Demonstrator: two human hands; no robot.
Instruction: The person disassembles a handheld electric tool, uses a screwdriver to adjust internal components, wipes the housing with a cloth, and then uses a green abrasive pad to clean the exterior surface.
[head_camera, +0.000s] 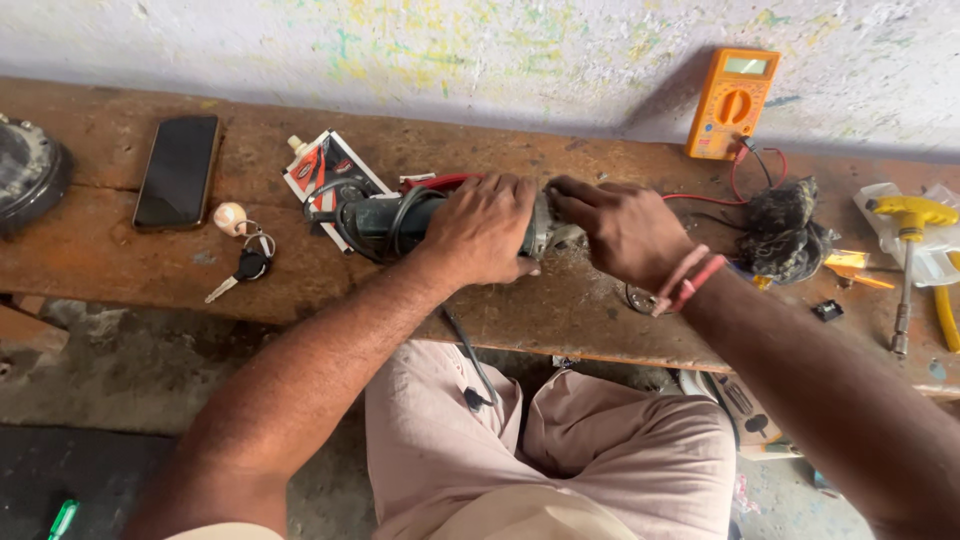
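A dark green angle grinder (385, 218) lies on its side on a worn wooden bench (120, 265), its black cord looped around the body and trailing off the front edge. My left hand (482, 228) wraps over the grinder's body near the metal head (548, 232). My right hand (625, 228) rests against that head from the right, fingers curled on it, a red thread band on the wrist. What the fingers touch underneath is hidden.
An orange multimeter (732, 102) with red and black leads leans on the wall at the back right beside a dark tangled bundle (785, 232). A black phone (178, 170), keys (243, 262), a small carton (330, 168) and a yellow-handled screwdriver (908, 245) also lie on the bench.
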